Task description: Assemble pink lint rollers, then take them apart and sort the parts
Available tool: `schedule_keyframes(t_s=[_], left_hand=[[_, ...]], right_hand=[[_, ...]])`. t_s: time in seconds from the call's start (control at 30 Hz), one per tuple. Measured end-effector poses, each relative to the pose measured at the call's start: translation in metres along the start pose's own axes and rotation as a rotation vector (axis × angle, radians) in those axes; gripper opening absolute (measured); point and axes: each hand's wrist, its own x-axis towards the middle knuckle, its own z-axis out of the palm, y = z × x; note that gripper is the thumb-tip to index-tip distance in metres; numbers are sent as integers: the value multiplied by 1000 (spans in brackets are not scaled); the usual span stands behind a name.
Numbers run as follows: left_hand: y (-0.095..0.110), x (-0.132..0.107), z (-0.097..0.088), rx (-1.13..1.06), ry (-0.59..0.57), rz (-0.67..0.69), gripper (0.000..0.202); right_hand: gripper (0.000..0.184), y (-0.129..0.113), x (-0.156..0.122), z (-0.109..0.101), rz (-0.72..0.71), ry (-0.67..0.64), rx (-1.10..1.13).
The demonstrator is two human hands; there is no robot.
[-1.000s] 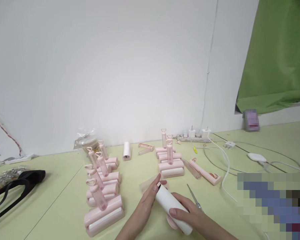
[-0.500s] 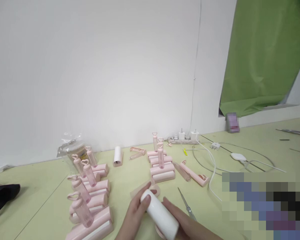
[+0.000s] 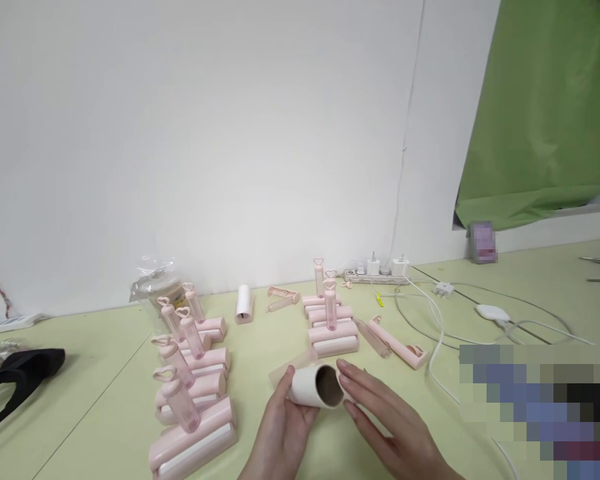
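Note:
My left hand (image 3: 286,427) is closed around a white lint roller refill (image 3: 307,387), whose hollow end faces right and toward me. My right hand (image 3: 390,413) is beside that end, fingers stretched, with the fingertips at its rim. Behind the roll, a clear pinkish plastic piece (image 3: 285,371) lies partly hidden on the table. Past my right hand are a pink lint roller case (image 3: 397,343) lying open and a clear handle tube (image 3: 373,337). On the left stand several assembled pink lint rollers (image 3: 195,437) with heart-shaped loops; a smaller group (image 3: 334,339) sits ahead of me.
A power strip (image 3: 377,277) with chargers lies along the wall, and white cables (image 3: 436,333) run across the right side. A plastic bag (image 3: 155,290), another white roll in a pink holder (image 3: 244,303) and a black strap-like item (image 3: 27,377) are also on the table (image 3: 105,393).
The roll has turned so its hollow end now shows, and it sits farther from me. My right hand has shifted from along its side to its open end. The view has swung slightly left.

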Motion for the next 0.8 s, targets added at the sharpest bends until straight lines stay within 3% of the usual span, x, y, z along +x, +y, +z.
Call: schedule_keyframes(t_s=[0.2,0.4,0.8], left_hand=[[-3,0,-6,-27,-17,35,8],[-6,-3,-4,-15,-12,53,9],[-14,-5,-5,-90,2,-36,10]], right_hand=[[51,-1,2,-4,-213,-84,-115],[55,-7,5,-7,-325,-131,-214],[52,-6,7,-3,-423,-116,-258]])
